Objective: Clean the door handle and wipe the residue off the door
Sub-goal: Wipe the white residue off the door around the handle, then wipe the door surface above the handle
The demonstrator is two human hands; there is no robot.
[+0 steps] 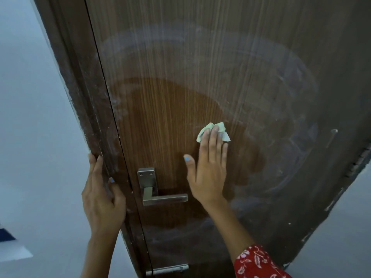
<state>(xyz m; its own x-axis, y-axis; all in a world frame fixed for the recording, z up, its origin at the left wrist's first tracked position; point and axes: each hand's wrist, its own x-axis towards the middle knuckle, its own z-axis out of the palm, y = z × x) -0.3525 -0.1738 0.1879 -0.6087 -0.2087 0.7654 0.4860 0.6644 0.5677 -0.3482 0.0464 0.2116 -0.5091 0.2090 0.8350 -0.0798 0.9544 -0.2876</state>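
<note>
right hand [207, 169] pressing cloth [213, 132] on door [160, 121], perhaps damp

The brown wood-grain door [160, 57] is standing shut in its frame, with pale chalky residue [281, 93] sweeping across it in broad arcs around a darker, cleaner patch in the middle. The square-edged metal door handle [163, 198] is sitting low near the left edge, its lever pointing right, level, below a plate with two screws
</note>
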